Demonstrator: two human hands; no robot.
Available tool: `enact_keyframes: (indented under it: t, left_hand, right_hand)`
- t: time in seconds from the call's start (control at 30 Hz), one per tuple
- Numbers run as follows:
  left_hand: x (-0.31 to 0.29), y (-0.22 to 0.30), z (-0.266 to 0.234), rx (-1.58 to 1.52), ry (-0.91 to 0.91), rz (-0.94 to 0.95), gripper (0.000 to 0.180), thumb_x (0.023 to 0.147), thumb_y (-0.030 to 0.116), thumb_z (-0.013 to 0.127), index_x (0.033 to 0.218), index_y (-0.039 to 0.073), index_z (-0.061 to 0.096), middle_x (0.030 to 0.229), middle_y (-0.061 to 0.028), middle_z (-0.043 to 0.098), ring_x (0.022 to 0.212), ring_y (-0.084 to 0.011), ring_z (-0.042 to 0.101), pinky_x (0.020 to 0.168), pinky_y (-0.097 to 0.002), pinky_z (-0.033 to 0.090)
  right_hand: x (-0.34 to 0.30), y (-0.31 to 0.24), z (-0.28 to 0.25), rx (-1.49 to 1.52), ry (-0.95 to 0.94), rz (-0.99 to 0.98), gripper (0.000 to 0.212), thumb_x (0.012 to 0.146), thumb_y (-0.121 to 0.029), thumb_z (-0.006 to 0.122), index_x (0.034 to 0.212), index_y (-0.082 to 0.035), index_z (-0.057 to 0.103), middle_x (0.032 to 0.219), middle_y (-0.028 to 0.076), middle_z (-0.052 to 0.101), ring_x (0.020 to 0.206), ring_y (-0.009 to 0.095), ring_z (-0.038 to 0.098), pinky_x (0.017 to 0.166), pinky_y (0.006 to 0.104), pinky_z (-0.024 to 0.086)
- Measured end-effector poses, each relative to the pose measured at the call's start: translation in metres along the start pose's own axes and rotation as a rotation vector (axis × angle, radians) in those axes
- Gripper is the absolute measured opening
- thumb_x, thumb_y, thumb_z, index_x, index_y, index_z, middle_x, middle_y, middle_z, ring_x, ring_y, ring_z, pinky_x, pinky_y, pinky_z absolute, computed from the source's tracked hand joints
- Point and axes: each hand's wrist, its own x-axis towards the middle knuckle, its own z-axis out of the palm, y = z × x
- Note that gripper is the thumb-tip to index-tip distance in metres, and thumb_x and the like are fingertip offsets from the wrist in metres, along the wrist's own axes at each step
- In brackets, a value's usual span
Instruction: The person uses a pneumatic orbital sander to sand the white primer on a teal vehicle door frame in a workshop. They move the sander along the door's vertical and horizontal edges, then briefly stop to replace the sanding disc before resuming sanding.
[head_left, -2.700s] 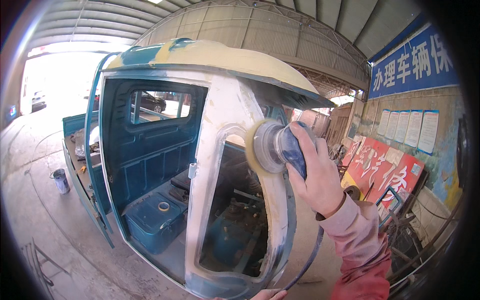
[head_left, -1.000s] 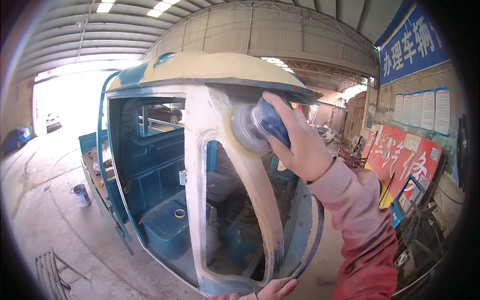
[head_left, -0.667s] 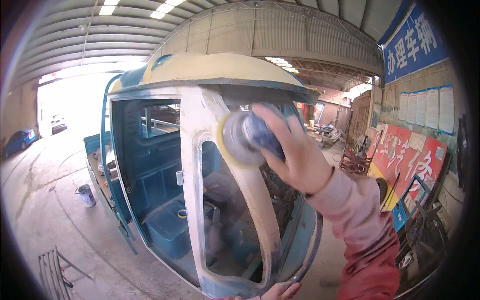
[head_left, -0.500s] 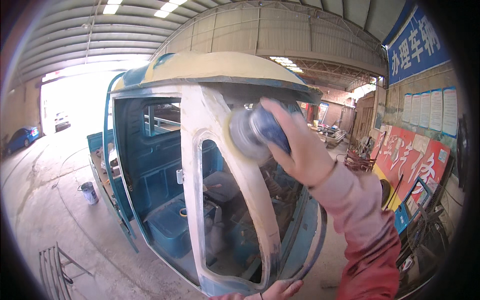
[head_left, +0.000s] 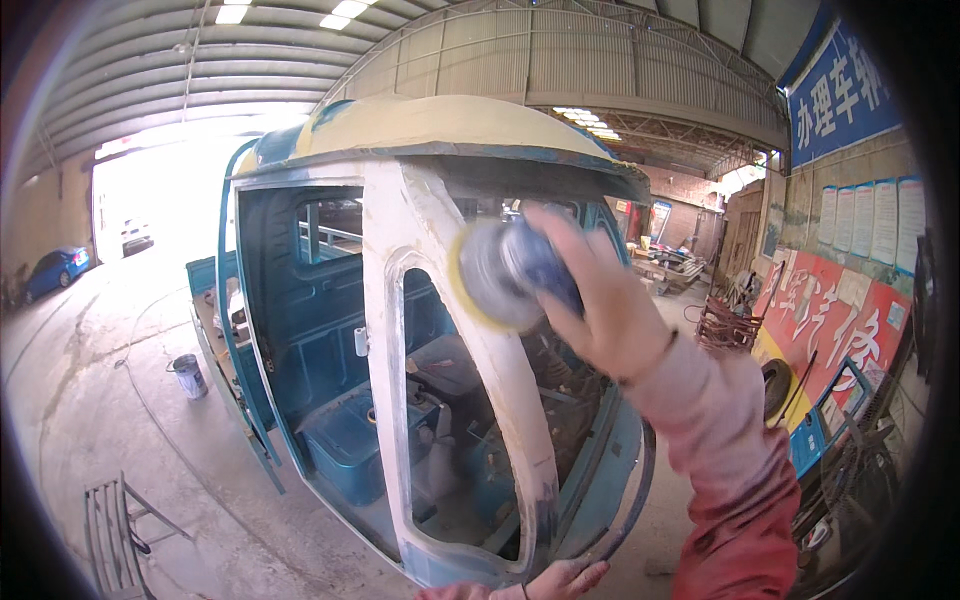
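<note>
My right hand (head_left: 590, 300) is wrapped round a blue-topped round power sander (head_left: 497, 272), blurred by motion. Its yellow-edged pad lies against the upper part of a pale, filler-coated front pillar (head_left: 412, 215). This pillar belongs to a blue vehicle cab (head_left: 345, 440) with a cream-patched roof (head_left: 450, 125). Below the sander, a narrow opening in the pillar shows the cab's interior. At the bottom edge my left hand (head_left: 565, 580) is by the cab's lower front, fingers stretched to the right, with nothing visible in them. Part of that hand is cut off by the frame.
A paint bucket (head_left: 187, 377) and a metal rack (head_left: 118, 535) stand on the concrete floor at left, where a hose (head_left: 150, 415) trails. Red sign boards (head_left: 840, 310), a blue door frame (head_left: 825, 415) and metal scrap line the right. A blue car (head_left: 58, 272) is far left.
The sander stays on the upper pillar, and more of its yellow pad edge shows now. The view has shifted slightly, moving the cab a little rightward. My left hand has hardly moved.
</note>
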Motion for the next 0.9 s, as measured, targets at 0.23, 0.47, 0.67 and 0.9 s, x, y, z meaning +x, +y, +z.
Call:
enact_keyframes:
  t: [0.23, 0.47, 0.67, 0.9]
  left_hand:
    - [-0.018, -0.011, 0.02, -0.1, 0.03, -0.188, 0.035, 0.108, 0.034, 0.056, 0.102, 0.002, 0.067, 0.077, -0.0053, 0.061, 0.072, -0.0167, 0.054, 0.068, -0.0361, 0.048]
    - [0.002, 0.015, -0.006, 0.01, 0.001, 0.005, 0.037, 0.108, 0.035, 0.056, 0.094, 0.001, 0.065, 0.075, -0.0062, 0.059, 0.069, -0.0174, 0.052, 0.065, -0.0375, 0.047]
    - [-0.023, 0.0, 0.02, 0.0, -0.104, -0.097, 0.04, 0.107, 0.036, 0.056, 0.091, 0.001, 0.066, 0.077, -0.0101, 0.063, 0.072, -0.0208, 0.055, 0.07, -0.0396, 0.048]
    - [-0.007, 0.03, -0.014, -0.069, 0.038, 0.03, 0.037, 0.108, 0.033, 0.055, 0.092, 0.001, 0.063, 0.073, -0.0056, 0.057, 0.071, -0.0168, 0.053, 0.068, -0.0365, 0.047]
  right_hand:
    - [-0.025, -0.03, -0.004, -0.118, -0.072, -0.083, 0.078, 0.084, -0.006, 0.071, 0.154, -0.026, 0.044, 0.117, 0.022, 0.056, 0.086, 0.047, 0.066, 0.073, 0.0493, 0.056]
    - [0.022, -0.021, 0.01, -0.237, -0.035, -0.102, 0.073, 0.088, -0.009, 0.07, 0.154, -0.027, 0.044, 0.109, 0.022, 0.056, 0.081, 0.046, 0.064, 0.067, 0.051, 0.055]
    - [-0.036, -0.056, -0.01, -0.274, -0.257, -0.143, 0.079, 0.082, -0.007, 0.074, 0.152, -0.031, 0.047, 0.111, 0.021, 0.056, 0.077, 0.042, 0.067, 0.066, 0.0485, 0.057]
    - [0.05, -0.048, 0.017, -0.384, -0.042, -0.138, 0.081, 0.081, -0.004, 0.072, 0.152, -0.033, 0.047, 0.109, 0.02, 0.055, 0.079, 0.04, 0.066, 0.065, 0.045, 0.057]
